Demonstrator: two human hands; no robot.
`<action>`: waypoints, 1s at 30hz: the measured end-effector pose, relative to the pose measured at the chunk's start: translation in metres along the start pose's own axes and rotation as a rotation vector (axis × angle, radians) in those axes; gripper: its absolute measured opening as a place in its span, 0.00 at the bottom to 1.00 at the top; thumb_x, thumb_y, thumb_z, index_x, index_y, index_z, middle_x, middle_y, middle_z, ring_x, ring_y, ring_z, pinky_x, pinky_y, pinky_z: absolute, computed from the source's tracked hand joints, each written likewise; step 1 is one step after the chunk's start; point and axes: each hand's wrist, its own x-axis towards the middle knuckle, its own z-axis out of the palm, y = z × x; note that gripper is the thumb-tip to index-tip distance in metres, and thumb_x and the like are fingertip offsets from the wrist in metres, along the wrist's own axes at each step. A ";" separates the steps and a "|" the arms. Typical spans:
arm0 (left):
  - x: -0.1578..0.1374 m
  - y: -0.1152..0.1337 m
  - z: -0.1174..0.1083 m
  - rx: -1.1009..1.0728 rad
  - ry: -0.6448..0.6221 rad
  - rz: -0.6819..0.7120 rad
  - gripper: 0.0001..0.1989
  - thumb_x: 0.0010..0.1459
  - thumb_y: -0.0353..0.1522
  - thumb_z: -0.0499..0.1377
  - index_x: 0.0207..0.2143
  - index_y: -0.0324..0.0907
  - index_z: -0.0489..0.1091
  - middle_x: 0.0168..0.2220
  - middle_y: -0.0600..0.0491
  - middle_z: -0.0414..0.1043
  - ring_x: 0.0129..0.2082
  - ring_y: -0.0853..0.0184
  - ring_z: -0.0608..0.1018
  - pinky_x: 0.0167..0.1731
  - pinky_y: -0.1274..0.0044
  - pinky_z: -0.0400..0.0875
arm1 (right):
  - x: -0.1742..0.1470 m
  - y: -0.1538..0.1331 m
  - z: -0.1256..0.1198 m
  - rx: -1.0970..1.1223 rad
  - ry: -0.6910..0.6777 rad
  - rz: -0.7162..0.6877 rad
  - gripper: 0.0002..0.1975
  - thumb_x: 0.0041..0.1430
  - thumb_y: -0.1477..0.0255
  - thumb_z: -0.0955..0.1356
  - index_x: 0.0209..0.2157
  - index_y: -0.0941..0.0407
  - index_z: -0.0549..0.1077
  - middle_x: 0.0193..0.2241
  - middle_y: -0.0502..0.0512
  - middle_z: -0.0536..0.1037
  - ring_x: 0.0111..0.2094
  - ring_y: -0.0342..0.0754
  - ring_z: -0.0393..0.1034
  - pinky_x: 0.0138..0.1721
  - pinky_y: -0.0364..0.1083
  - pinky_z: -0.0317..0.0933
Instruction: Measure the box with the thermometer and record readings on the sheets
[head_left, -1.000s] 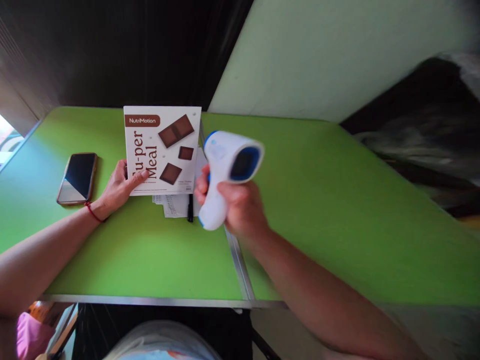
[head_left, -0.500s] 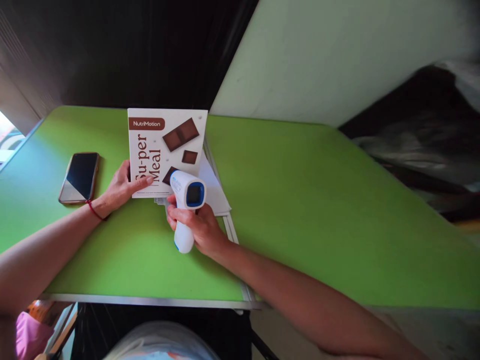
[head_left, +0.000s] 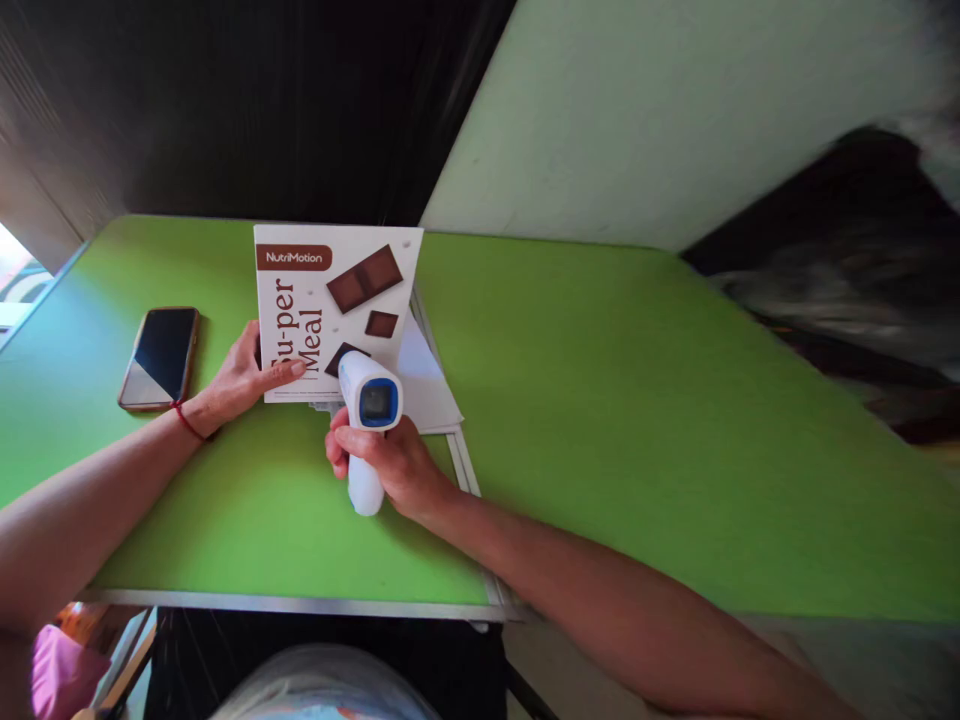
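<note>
A white box (head_left: 360, 245) printed "NutriMotion Su-per Meal" with brown chocolate pieces is tilted up toward me. My left hand (head_left: 247, 370) grips its lower left part, thumb across the front and fingers hidden behind. In front of the box's lower right, my right hand (head_left: 394, 460) is wrapped round the handle of a white infrared thermometer (head_left: 366, 485). The thermometer's blue-rimmed screen faces me and its front end points at the box. Whether that end touches the box I cannot tell. White paper (head_left: 431, 385) lies behind and beneath, partly covered.
A smartphone (head_left: 159, 360) lies on the green table (head_left: 637, 420), left of the box. A seam strip (head_left: 465, 465) crosses the tabletop. Behind stand a dark panel (head_left: 300, 110) and a pale wall (head_left: 600, 120). Dark bags or cloth (head_left: 847, 280) are at the right.
My right hand has moved slightly down and left with the thermometer, which has turned a little. The box has tilted slightly in my left hand, its top edge now lower.
</note>
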 end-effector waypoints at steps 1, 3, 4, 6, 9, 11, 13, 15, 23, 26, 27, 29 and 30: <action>0.000 0.000 0.000 0.003 -0.002 0.000 0.32 0.52 0.48 0.75 0.51 0.39 0.72 0.49 0.43 0.82 0.47 0.53 0.82 0.48 0.63 0.78 | 0.000 0.000 0.000 -0.004 0.000 -0.007 0.11 0.47 0.62 0.74 0.26 0.54 0.73 0.20 0.47 0.77 0.20 0.43 0.69 0.25 0.45 0.66; 0.000 0.000 0.000 0.014 0.010 -0.002 0.33 0.51 0.49 0.76 0.51 0.39 0.72 0.49 0.43 0.82 0.46 0.52 0.82 0.48 0.62 0.78 | -0.001 0.000 0.000 -0.006 0.009 -0.012 0.11 0.47 0.62 0.74 0.25 0.54 0.73 0.20 0.47 0.77 0.20 0.43 0.69 0.25 0.45 0.66; 0.000 -0.001 -0.001 0.021 0.022 -0.007 0.33 0.51 0.49 0.76 0.51 0.40 0.72 0.49 0.43 0.82 0.46 0.52 0.82 0.48 0.62 0.78 | -0.001 0.000 0.000 -0.008 0.016 -0.010 0.11 0.47 0.62 0.74 0.24 0.54 0.73 0.20 0.47 0.77 0.20 0.43 0.69 0.25 0.45 0.66; 0.001 -0.003 -0.002 0.037 0.041 -0.024 0.35 0.50 0.50 0.76 0.52 0.40 0.71 0.50 0.43 0.81 0.47 0.52 0.82 0.48 0.61 0.78 | -0.001 0.000 0.000 -0.019 0.026 0.003 0.11 0.47 0.62 0.74 0.24 0.53 0.73 0.20 0.47 0.77 0.20 0.43 0.69 0.25 0.45 0.66; 0.001 -0.005 -0.002 0.034 0.035 -0.031 0.37 0.49 0.51 0.76 0.52 0.40 0.70 0.51 0.43 0.81 0.48 0.51 0.82 0.48 0.62 0.78 | -0.001 -0.002 0.001 -0.031 0.033 0.015 0.11 0.46 0.62 0.74 0.23 0.53 0.73 0.20 0.48 0.77 0.20 0.44 0.70 0.25 0.45 0.67; 0.002 -0.005 -0.002 0.020 0.027 -0.029 0.37 0.49 0.51 0.76 0.52 0.40 0.70 0.51 0.42 0.81 0.48 0.51 0.82 0.48 0.62 0.78 | -0.001 -0.002 0.001 -0.034 0.039 0.017 0.11 0.46 0.62 0.74 0.23 0.53 0.73 0.20 0.47 0.77 0.20 0.44 0.70 0.25 0.45 0.67; 0.002 -0.005 -0.001 0.015 0.031 -0.035 0.37 0.49 0.51 0.76 0.52 0.39 0.69 0.51 0.42 0.80 0.48 0.52 0.82 0.48 0.62 0.77 | 0.000 -0.002 0.001 -0.040 0.046 0.017 0.11 0.45 0.62 0.74 0.23 0.53 0.73 0.19 0.47 0.77 0.20 0.44 0.70 0.25 0.45 0.67; 0.002 -0.004 -0.001 0.012 0.032 -0.040 0.37 0.49 0.50 0.76 0.53 0.39 0.69 0.51 0.42 0.80 0.47 0.52 0.82 0.48 0.62 0.77 | 0.000 -0.002 0.001 -0.042 0.048 0.016 0.11 0.45 0.62 0.74 0.23 0.53 0.73 0.19 0.47 0.77 0.20 0.43 0.70 0.25 0.45 0.67; 0.003 -0.011 -0.003 0.004 0.026 0.003 0.36 0.50 0.50 0.76 0.54 0.40 0.71 0.50 0.43 0.81 0.47 0.51 0.83 0.47 0.61 0.79 | -0.001 0.000 0.000 -0.048 0.035 0.001 0.11 0.47 0.62 0.74 0.23 0.53 0.73 0.20 0.48 0.78 0.21 0.44 0.71 0.25 0.45 0.67; 0.004 -0.016 -0.004 0.001 0.042 0.012 0.38 0.49 0.49 0.77 0.55 0.41 0.71 0.50 0.44 0.81 0.47 0.51 0.83 0.46 0.62 0.80 | -0.001 0.000 0.000 -0.050 0.037 0.008 0.11 0.47 0.62 0.74 0.23 0.53 0.73 0.20 0.48 0.78 0.20 0.44 0.70 0.25 0.45 0.67; 0.004 -0.016 -0.004 0.002 0.041 0.013 0.38 0.49 0.49 0.77 0.55 0.41 0.71 0.50 0.44 0.81 0.47 0.52 0.83 0.46 0.62 0.80 | -0.001 0.000 0.000 -0.052 0.038 0.012 0.11 0.46 0.62 0.74 0.23 0.53 0.73 0.20 0.48 0.78 0.21 0.44 0.70 0.25 0.45 0.67; 0.004 -0.014 -0.004 0.005 0.033 0.009 0.37 0.49 0.50 0.77 0.54 0.41 0.71 0.50 0.44 0.81 0.47 0.52 0.84 0.46 0.62 0.80 | -0.001 -0.001 0.001 -0.057 0.041 0.016 0.11 0.46 0.62 0.74 0.23 0.53 0.73 0.20 0.48 0.78 0.21 0.44 0.70 0.25 0.45 0.67; 0.003 -0.013 -0.003 0.006 0.027 0.006 0.37 0.49 0.50 0.77 0.54 0.41 0.71 0.50 0.44 0.81 0.47 0.52 0.84 0.46 0.61 0.80 | -0.001 -0.002 0.001 -0.058 0.041 0.016 0.11 0.47 0.62 0.74 0.22 0.53 0.73 0.20 0.48 0.78 0.21 0.44 0.71 0.25 0.45 0.67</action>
